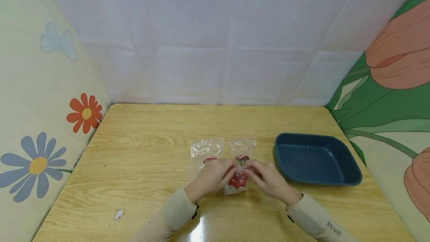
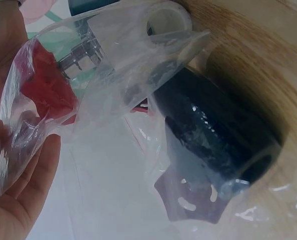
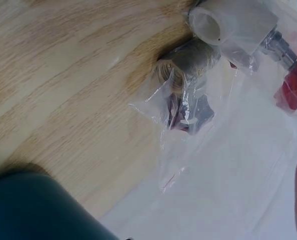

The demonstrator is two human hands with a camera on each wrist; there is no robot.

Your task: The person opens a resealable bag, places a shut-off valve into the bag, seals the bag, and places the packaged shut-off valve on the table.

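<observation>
Both hands pinch the top edge of a clear zip bag, my left hand [image 1: 211, 176] on one side and my right hand [image 1: 271, 181] on the other. Inside this bag is a white valve [image 3: 236, 22] with a red handle [image 2: 48, 85] and a silver stem. Just beyond the hands lie two more clear bags. The left bag [image 1: 207, 146] holds a dark valve [image 2: 221, 125] with a flat, slotted handle, partly behind my left hand. In the right bag [image 1: 242, 145] is a valve with a brass-coloured threaded end [image 3: 176, 75] and a red handle.
A dark blue plastic basin [image 1: 312, 179] stands to the right of the bags, close to my right hand. The wood-grain table [image 1: 141, 167] has a small white scrap [image 1: 119, 214] at its front left. Printed cloths hang at both sides, with a white cloth behind.
</observation>
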